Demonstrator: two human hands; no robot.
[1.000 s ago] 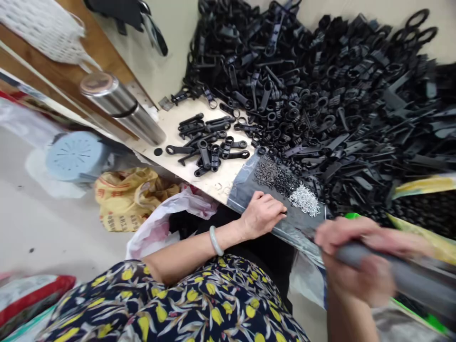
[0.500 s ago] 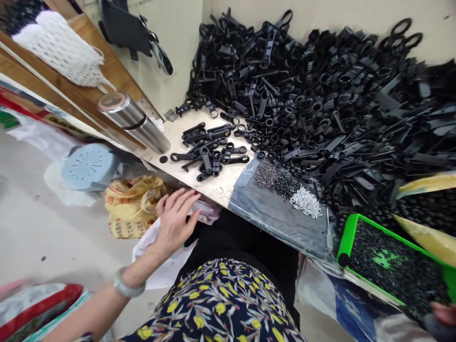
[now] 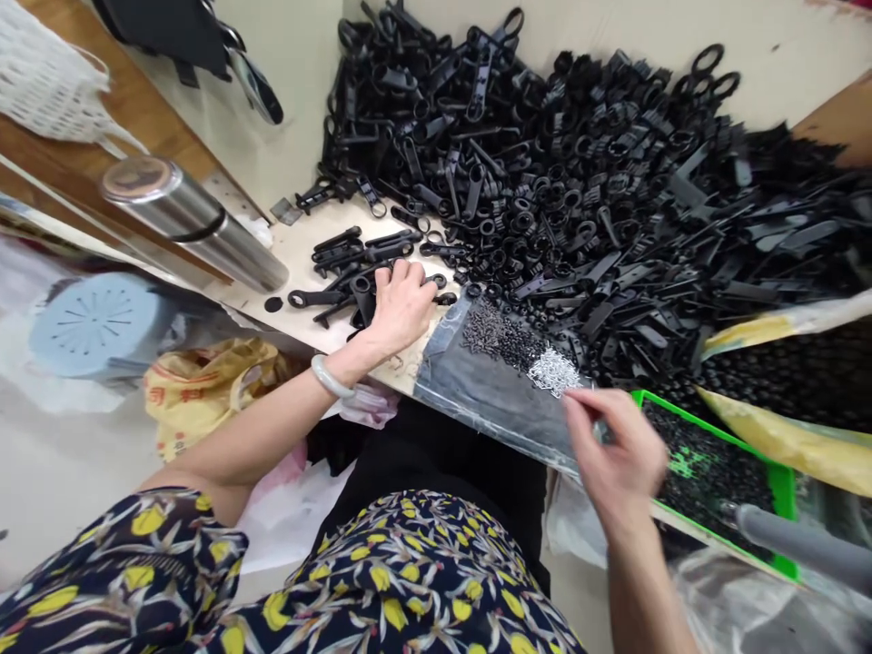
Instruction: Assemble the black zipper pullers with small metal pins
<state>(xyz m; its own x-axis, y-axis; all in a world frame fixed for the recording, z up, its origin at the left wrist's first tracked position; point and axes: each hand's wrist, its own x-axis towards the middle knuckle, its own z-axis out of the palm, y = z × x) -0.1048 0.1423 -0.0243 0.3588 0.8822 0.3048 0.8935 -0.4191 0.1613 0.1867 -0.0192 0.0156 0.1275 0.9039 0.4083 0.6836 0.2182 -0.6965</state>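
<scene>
My left hand rests on a small group of black plastic parts, each with a ring at one end. Its fingers curl down among them, and the fingertips are partly hidden. Over the right end of the grey mat, my right hand is closed with thumb and forefinger together. It is beside a little heap of silver screw-like pieces. What it pinches, if anything, I cannot make out. Left of the silver heap lie small black pieces and brownish pieces.
A large pile of black plastic parts covers the back of the table. At left stands a steel flask. A green tray of small black bits is at right, near a blurred grey rod. A blue stool stands below left.
My left hand has moved from the table's front edge up onto the small group of parts. My right hand has come from the tray at lower right to beside the silver pieces.
</scene>
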